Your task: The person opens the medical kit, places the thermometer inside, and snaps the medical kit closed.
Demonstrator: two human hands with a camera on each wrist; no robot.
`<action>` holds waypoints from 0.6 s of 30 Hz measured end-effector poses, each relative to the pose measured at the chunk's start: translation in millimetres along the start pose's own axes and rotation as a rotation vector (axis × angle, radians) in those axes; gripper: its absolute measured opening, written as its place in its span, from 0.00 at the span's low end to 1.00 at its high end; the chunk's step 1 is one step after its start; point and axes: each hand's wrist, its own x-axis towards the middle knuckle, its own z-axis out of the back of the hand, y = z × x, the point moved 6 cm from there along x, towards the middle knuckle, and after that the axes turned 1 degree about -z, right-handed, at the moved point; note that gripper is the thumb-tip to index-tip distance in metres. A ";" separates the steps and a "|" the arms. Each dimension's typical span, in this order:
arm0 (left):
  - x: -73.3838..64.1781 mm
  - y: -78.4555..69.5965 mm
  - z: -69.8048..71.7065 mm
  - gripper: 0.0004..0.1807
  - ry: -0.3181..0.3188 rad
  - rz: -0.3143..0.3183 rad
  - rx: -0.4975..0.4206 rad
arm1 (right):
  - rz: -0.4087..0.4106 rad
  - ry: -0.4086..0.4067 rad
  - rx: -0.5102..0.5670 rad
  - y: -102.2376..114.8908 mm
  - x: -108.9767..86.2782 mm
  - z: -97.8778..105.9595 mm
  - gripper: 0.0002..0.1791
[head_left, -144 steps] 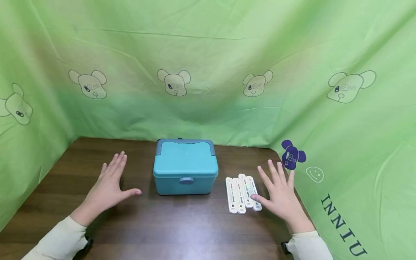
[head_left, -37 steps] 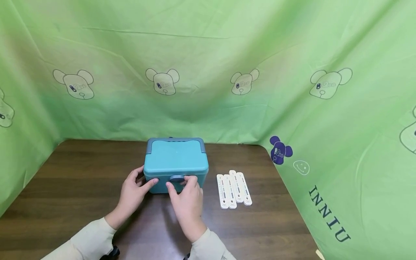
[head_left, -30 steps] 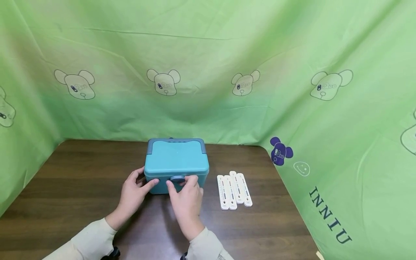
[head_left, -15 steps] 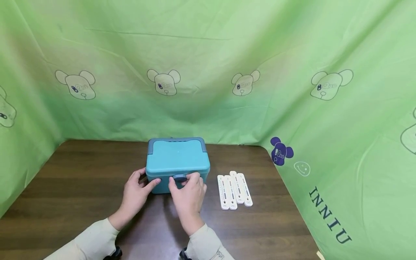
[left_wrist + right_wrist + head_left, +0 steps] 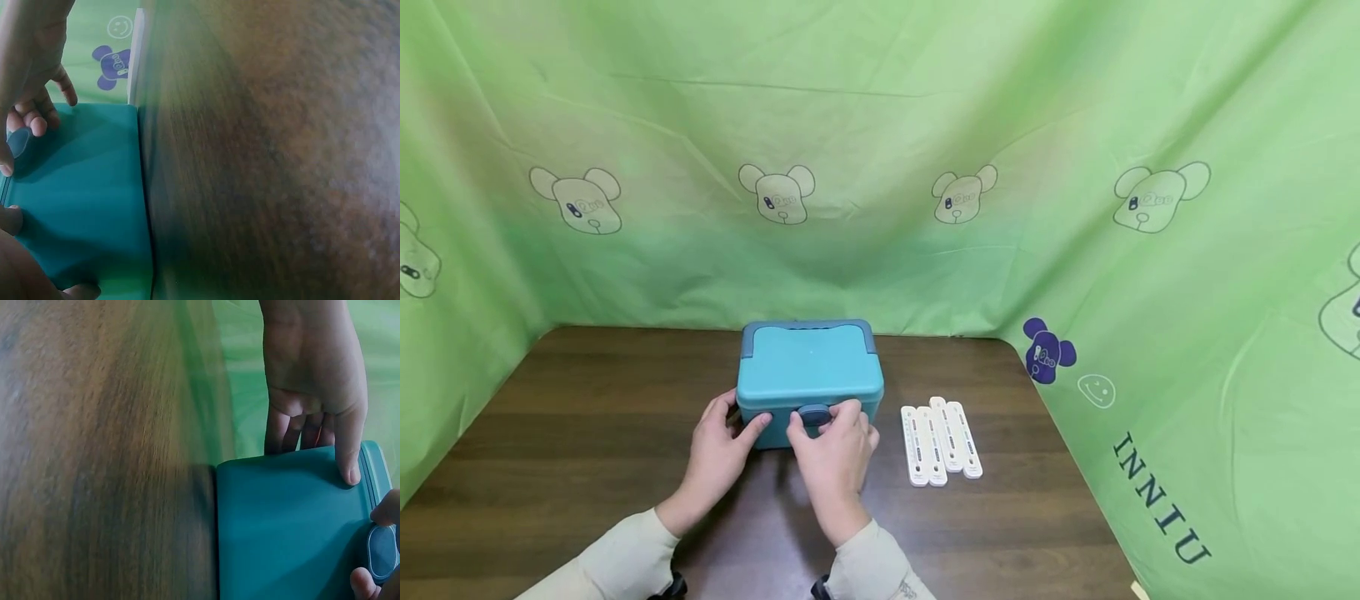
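A teal lidded box (image 5: 811,360) with a blue-grey carry handle (image 5: 808,324) folded on its lid stands shut on the table. My left hand (image 5: 713,457) grips its front left corner. In the right wrist view, that thumb (image 5: 350,459) presses the front wall while the fingers lie along the side. With thumb and forefinger, my right hand (image 5: 833,457) pinches the oval latch (image 5: 814,415) at the front. The left wrist view shows the remaining right fingers (image 5: 39,122) bent beside the latch. Several slim white strips with printed markings (image 5: 942,442) lie right of the box.
The dark wooden table (image 5: 625,392) ends at a green curtain (image 5: 865,275) printed with bear heads, behind and on both sides. A small pale object (image 5: 1138,590) shows at the lower right edge.
Both hands, spread apart earlier, have come to the box; the left grips its corner and the right pinches the latch. Lately the right thumb has shifted slightly rightward. The strips have stayed put.
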 end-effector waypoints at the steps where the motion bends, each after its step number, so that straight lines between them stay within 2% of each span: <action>1: -0.7 -0.1 -0.3 0.36 -0.001 0.002 -0.001 | 0.003 -0.005 -0.002 -0.1 -0.3 0.5 0.28; 9: 0.9 -1.8 -0.2 0.35 -0.001 0.013 0.003 | 0.020 -0.023 -0.021 2.3 -1.2 5.2 0.28; 18: 1.8 -2.3 0.7 0.36 -0.010 0.018 -0.016 | -0.026 0.040 0.043 -0.5 -6.9 13.2 0.27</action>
